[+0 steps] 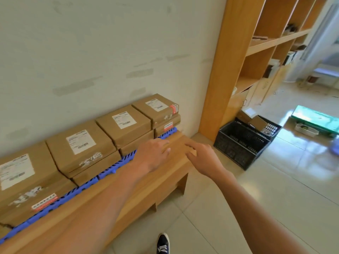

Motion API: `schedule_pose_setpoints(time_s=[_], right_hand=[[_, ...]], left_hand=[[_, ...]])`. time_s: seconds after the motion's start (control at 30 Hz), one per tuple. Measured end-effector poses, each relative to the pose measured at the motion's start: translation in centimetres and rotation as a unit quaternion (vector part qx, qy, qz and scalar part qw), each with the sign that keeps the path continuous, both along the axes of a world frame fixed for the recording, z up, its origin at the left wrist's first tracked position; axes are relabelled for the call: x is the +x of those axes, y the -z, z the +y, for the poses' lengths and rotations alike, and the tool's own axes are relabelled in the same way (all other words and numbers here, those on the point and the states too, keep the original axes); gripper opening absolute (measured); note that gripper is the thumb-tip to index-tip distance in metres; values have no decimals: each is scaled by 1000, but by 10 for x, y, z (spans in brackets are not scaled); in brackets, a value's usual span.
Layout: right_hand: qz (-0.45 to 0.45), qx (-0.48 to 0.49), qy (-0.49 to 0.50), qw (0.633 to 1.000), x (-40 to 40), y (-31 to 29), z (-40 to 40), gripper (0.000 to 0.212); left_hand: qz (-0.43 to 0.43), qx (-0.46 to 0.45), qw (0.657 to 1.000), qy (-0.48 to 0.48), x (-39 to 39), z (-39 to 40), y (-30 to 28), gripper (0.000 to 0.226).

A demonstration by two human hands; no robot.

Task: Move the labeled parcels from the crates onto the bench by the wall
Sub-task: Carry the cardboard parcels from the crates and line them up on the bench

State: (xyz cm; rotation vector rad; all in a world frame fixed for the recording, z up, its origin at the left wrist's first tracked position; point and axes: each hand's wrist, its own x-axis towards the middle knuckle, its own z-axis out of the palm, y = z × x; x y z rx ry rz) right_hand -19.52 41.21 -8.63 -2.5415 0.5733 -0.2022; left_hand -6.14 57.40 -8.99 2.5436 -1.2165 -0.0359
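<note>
My left hand point(152, 154) and right hand point(203, 158) hover empty, fingers spread, over the bench point(165, 173). 4 labeled parcel stacks point(124, 123) line the wall; more wait in the black crate point(242, 143).

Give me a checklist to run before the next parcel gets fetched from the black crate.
1. Both hands free: ok. The left hand and right hand hover over the bench, holding nothing.
2. Parcels left in the black crate: ok, a brown parcel leans at its far corner.
3. Parcels on the bench seated: ok, stacked in two layers on the blue mat.
4. Free spot on the mat: cannot tell; the row reaches its right end.
5. Floor path to the crate: ok, bare tiles.
</note>
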Motion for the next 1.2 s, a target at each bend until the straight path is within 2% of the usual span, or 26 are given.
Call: schedule_pose_setpoints(time_s=[0.2,0.37,0.53,0.87,1.07,1.2], right_hand=[[7,-18,86,996,-14,12,-105,53],[30,-1,145,989,1,14,-200,44],[25,31,221,975,-10,13,-280,44],[5,56,352,934,-111,20,-462,42],[3,62,364,929,-167,21,-592,41],[12,57,362,930,-184,19,-667,41]], left_hand=[[59,-19,996,72,17,-124,21,45],[96,-36,988,111,45,-233,28,47],[87,-25,981,172,47,-345,24,46],[92,1,947,308,-31,-581,34,43],[84,19,937,338,-93,-721,30,44],[71,19,937,341,-109,-796,24,44]])
